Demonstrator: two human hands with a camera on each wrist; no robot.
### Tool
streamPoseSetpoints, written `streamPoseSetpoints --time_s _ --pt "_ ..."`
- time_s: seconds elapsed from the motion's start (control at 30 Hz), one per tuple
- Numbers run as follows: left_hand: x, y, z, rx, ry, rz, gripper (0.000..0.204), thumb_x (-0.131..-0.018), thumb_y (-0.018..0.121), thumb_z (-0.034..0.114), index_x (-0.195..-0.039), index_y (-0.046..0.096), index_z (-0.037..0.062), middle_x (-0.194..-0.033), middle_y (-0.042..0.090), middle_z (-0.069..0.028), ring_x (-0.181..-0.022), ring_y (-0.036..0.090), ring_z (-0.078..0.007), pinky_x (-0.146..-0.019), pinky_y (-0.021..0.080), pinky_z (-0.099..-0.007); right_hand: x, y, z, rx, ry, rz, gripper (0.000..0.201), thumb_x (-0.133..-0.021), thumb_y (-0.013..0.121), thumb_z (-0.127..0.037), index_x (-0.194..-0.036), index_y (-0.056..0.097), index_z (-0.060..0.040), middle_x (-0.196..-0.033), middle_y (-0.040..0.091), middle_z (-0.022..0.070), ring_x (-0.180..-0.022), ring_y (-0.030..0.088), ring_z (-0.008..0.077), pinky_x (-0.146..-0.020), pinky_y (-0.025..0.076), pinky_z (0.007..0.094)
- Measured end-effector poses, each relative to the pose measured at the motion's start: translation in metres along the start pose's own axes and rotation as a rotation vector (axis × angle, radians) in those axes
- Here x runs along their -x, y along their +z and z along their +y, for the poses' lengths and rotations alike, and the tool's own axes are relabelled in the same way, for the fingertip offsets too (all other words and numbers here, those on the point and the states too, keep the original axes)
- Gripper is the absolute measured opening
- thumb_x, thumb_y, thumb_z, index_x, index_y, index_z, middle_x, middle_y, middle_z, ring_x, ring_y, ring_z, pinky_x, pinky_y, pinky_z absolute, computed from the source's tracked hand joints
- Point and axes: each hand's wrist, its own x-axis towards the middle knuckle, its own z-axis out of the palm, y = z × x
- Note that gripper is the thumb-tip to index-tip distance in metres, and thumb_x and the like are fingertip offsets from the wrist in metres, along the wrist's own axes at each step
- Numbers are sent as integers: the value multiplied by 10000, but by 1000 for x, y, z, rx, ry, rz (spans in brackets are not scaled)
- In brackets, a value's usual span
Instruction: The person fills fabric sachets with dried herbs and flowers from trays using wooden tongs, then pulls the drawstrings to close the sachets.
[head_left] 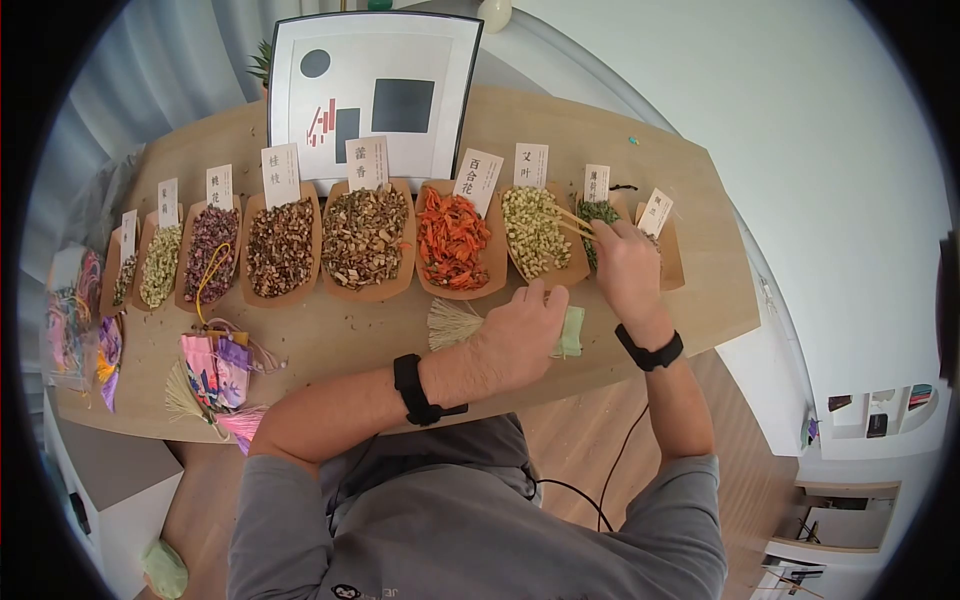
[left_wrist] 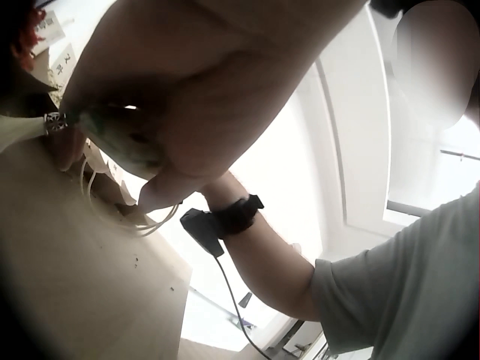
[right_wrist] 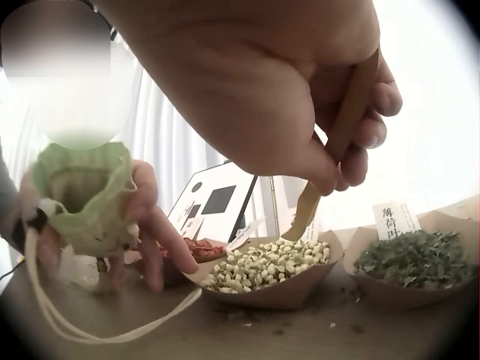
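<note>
My right hand [head_left: 630, 268] grips a pair of wooden tongs [right_wrist: 352, 112], their tips down at the pale green buds [right_wrist: 262, 266] in a brown paper tray [right_wrist: 300, 294]. In the head view the tongs reach in from the tray's right side. Lower and to the left, my left hand [head_left: 508, 338] holds a light green drawstring pouch [right_wrist: 82, 187]. The pouch's mouth gapes upward in the right wrist view, and its cream cord [right_wrist: 56, 319] hangs in a loop. A cream tassel [head_left: 452, 325] sticks out left of that hand.
Other paper trays form a row, holding orange-red petals [head_left: 452, 240], dark green leaves [right_wrist: 412, 259] and brown chips [head_left: 365, 235], with name cards behind. A framed picture [head_left: 375, 95] stands at the back. Pink and purple pouches [head_left: 215, 370] lie at left on the table [head_left: 330, 350].
</note>
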Motion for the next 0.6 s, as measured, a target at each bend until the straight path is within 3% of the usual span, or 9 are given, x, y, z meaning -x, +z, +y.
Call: streamPoseSetpoints --time_s 0.13,0.2,0.3,0.47,0.6 --pt "1 2 -1 -34 16 -3 613 -836 866 140 -1255 452 -29 -1230 556 -250 -1199 634 -432 -930 621 -481 -5 19 0 -64 -67 20 171 -857 735 -30 -1025 722 -58 -869 658 124 -877 728 335 -743 604 460" --pt "0 4 -2 -38 15 5 608 -836 864 138 -1252 453 -30 -1225 558 -250 -1192 635 -430 -927 622 -478 -3 22 6 -104 -35 -183 275 -911 770 -44 -1185 764 -65 -953 695 147 -923 720 376 -791 595 478" --pt "1 4 -3 -41 16 27 597 -836 858 129 -1247 455 -31 -1214 561 -246 -1179 637 -423 -920 623 -471 4 5 7 -172 -64 -249 161 -910 745 -56 -1070 764 -51 -916 693 145 -911 736 357 -766 607 481" --pt "0 6 -5 -51 30 54 585 -833 847 114 -1247 461 -31 -1198 563 -233 -1163 639 -409 -909 626 -457 12 -34 6 -271 -2 -276 190 -920 762 -61 -1108 780 -37 -945 714 153 -925 730 380 -777 601 496" --pt "1 5 -5 -69 26 54 578 -829 847 111 -1242 469 -31 -1196 564 -225 -1160 639 -401 -910 625 -453 22 -36 -1 -324 -17 -290 215 -912 772 -52 -1125 780 -28 -952 719 154 -932 729 378 -789 599 495"
